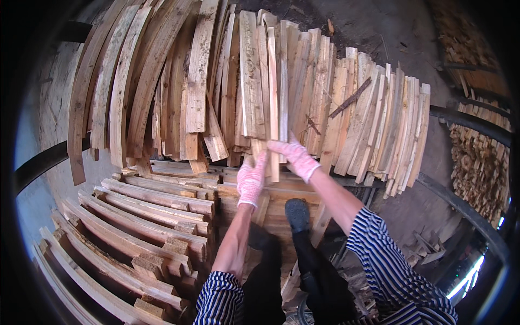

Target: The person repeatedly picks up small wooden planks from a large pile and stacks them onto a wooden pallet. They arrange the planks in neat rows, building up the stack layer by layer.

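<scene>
My left hand (251, 181), in a pink-and-white knit glove, is closed around the near end of a wooden plank (252, 81) in the pile, its fingertips pointing away from me. Just to the right, my right hand (298, 158), gloved alike, reaches across a thin pale wooden strip (274, 103) with its fingertips on it. The strip's near end sticks out past the neighbouring pieces, between my two hands. The undersides of both hands are hidden. More rough strips lie side by side around them.
Long curved-looking boards (119, 81) lie to the left. At lower left stands a stack of slatted wooden frames (141, 216). A dark bark stick (351, 98) rests on the right strips. Metal bars (471, 122) run at the right, near more stacked wood (479, 157). My shoe (297, 214) shows below.
</scene>
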A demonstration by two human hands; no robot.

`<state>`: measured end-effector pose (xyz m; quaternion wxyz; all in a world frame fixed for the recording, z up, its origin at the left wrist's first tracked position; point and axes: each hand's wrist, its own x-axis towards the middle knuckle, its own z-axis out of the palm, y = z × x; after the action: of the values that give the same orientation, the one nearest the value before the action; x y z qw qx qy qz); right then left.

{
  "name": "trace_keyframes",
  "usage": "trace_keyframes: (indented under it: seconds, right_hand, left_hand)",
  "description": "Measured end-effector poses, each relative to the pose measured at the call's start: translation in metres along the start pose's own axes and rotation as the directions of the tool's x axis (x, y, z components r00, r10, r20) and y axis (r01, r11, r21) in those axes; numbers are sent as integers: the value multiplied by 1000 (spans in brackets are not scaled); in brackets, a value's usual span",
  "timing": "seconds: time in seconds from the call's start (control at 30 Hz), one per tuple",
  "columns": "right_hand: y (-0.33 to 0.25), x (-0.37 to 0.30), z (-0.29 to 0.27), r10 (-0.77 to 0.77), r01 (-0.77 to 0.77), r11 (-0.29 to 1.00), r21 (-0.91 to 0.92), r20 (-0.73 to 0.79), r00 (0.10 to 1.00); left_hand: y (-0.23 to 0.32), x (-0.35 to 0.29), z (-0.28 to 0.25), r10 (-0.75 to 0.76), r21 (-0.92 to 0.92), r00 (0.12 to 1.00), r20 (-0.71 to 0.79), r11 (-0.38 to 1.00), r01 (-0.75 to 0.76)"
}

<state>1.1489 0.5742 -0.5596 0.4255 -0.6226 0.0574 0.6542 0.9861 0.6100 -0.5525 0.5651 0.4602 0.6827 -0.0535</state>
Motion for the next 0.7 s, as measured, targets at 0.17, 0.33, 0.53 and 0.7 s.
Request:
trace_keyframes:
  seconds: [0.17, 0.33, 0.53, 0.7]
  right_hand:
    - [-65, -44, -44, -112, 121, 992, -41, 185, 976]
    - [-75, -78, -9, -31, 49, 982, -183, 103, 994]
    - [-43, -256, -10, 264, -291, 939, 184, 156, 952]
    - [-31, -360, 11, 501, -534, 744, 402, 194, 844]
  left_hand:
    - [56, -4, 28, 268, -809, 931, 249, 585, 48]
    - [102, -17, -2, 182, -757, 908, 379, 624, 191]
    - [59, -180, -40, -21, -710, 823, 568, 494, 502]
    - [69, -280, -73, -149, -510, 902, 404, 783, 357]
